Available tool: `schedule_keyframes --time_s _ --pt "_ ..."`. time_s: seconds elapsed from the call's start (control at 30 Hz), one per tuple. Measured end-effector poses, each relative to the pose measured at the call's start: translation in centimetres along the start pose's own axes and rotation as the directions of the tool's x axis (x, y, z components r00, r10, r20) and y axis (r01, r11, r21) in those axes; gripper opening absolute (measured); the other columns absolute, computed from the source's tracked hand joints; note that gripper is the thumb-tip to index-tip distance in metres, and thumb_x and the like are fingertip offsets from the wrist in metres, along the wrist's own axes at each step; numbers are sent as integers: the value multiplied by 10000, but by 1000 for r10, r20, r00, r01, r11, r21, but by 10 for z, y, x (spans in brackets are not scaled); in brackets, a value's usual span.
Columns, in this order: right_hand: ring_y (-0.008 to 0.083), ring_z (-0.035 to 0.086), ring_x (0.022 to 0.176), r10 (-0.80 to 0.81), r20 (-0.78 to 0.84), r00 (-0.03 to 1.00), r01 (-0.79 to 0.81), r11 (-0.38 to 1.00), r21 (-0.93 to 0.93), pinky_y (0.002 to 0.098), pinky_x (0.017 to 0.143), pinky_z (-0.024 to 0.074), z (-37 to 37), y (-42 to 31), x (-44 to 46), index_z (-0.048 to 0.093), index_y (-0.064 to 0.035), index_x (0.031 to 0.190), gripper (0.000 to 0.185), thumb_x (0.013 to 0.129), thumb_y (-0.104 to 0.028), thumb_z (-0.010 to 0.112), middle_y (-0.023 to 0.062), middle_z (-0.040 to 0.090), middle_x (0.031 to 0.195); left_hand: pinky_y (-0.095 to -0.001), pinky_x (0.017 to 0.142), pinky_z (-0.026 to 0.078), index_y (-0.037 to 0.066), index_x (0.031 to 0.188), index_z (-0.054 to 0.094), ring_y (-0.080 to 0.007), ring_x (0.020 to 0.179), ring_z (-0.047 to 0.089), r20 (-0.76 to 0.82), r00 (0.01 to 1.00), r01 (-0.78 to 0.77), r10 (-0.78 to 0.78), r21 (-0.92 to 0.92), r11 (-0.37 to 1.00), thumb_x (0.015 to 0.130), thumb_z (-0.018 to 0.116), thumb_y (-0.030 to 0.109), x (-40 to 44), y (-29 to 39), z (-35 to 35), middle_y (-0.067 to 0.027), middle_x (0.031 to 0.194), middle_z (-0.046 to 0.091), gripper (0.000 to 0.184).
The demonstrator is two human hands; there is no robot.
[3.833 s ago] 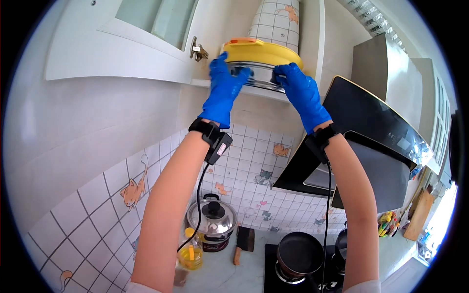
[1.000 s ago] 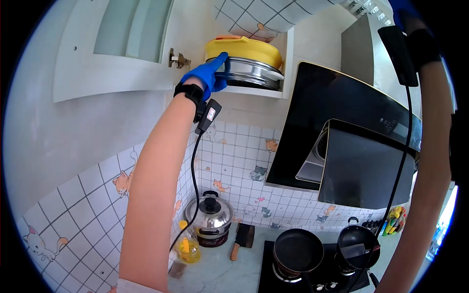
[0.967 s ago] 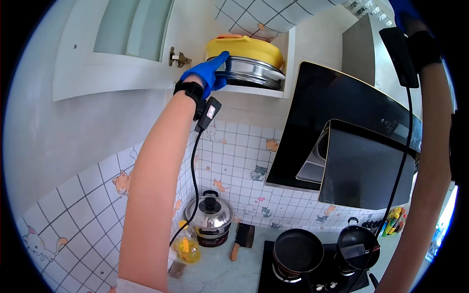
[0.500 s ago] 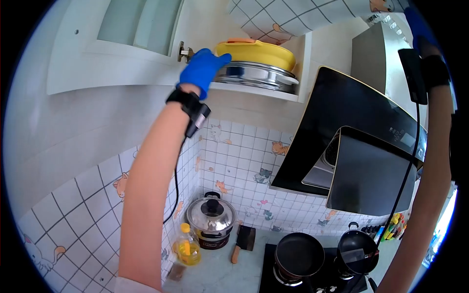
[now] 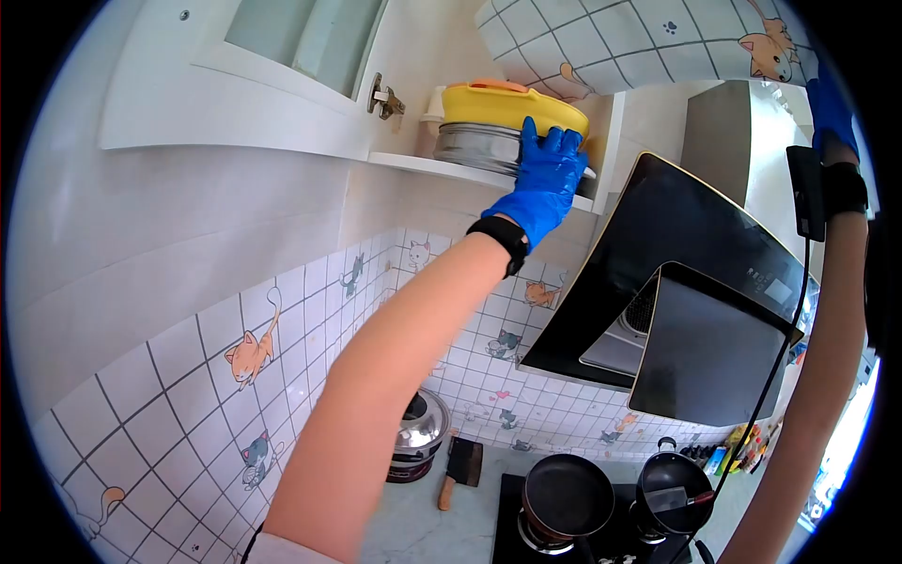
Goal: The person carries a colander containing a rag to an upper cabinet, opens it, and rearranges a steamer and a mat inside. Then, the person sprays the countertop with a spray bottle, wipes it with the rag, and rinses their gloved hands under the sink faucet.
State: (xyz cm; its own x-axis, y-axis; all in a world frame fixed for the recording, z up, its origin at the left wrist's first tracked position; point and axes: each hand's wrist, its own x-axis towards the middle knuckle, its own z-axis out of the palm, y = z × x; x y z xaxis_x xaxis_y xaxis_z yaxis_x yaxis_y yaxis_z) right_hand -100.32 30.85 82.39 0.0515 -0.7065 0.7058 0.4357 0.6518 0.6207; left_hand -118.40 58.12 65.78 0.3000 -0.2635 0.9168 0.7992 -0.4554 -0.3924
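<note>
My left hand [image 5: 545,179], in a blue glove, reaches up to the open wall cabinet. Its fingers are spread in front of a yellow basin [image 5: 489,105] and the steel pot [image 5: 460,141] under it. The fingertips overlap the basin's side; whether they press on it is unclear. An orange item [image 5: 498,85] shows on top of the basin. My right hand [image 5: 831,111], also blue-gloved, is raised at the upper right edge beside a cat-printed, tile-patterned sheet or panel [image 5: 648,42]. Its fingers are mostly hidden, so any grip cannot be made out.
A glass-paned cabinet door [image 5: 225,103] stands open on the left. At right is a black range hood [image 5: 601,282]. Below, a cleaver [image 5: 463,462] lies on the counter by a lidded pot [image 5: 423,423]; a frying pan [image 5: 568,493] and a wok [image 5: 672,470] sit on the stove.
My left hand has moved right, from the basin's left end to its right part, and the fingers are now spread. The view has shifted slightly; my right hand stays raised.
</note>
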Motion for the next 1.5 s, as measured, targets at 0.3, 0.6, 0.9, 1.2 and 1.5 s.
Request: schedule_keyframes --time_s 0.3,0.6,0.9,1.2,1.5 --pt "195 564 708 -107 -250 962 22 948 -319 284 641 449 2 22 5 583 41 920 299 710 -159 658 102 600 830 -586 947 -41 234 851 638 -229 1014 414 -102 988 87 -117 -256 963 675 590 73 -2 -18 -8 -41 974 475 243" --pt "200 563 694 132 47 990 -137 985 106 298 612 450 0 -10 -4 584 47 902 294 716 -171 655 110 598 810 -390 940 291 217 977 611 -261 1101 359 -125 991 -32 -45 -551 834 697 593 39 -19 -74 -59 -109 1187 350 332" --pt "194 562 686 147 12 989 -147 989 9 286 629 442 9 -5 -16 590 65 873 321 701 -193 670 114 605 800 -306 867 366 42 863 531 -271 991 437 -53 996 22 -65 -586 810 658 628 8 -31 -112 -79 -128 1055 455 229" --pt "189 560 672 253 -113 961 -266 955 -131 286 616 436 28 -9 -26 590 72 860 351 700 -231 668 108 607 786 -317 727 395 35 819 523 -257 819 449 -74 990 65 -118 -503 862 628 658 45 -24 -86 -62 -98 843 437 235" --pt "198 564 668 249 -71 966 -258 949 -182 295 605 436 22 -13 -33 588 70 863 372 697 -253 668 119 608 773 -294 607 445 82 892 401 -208 761 492 13 938 305 -345 -499 811 762 486 159 -1 -60 10 -87 900 406 174"
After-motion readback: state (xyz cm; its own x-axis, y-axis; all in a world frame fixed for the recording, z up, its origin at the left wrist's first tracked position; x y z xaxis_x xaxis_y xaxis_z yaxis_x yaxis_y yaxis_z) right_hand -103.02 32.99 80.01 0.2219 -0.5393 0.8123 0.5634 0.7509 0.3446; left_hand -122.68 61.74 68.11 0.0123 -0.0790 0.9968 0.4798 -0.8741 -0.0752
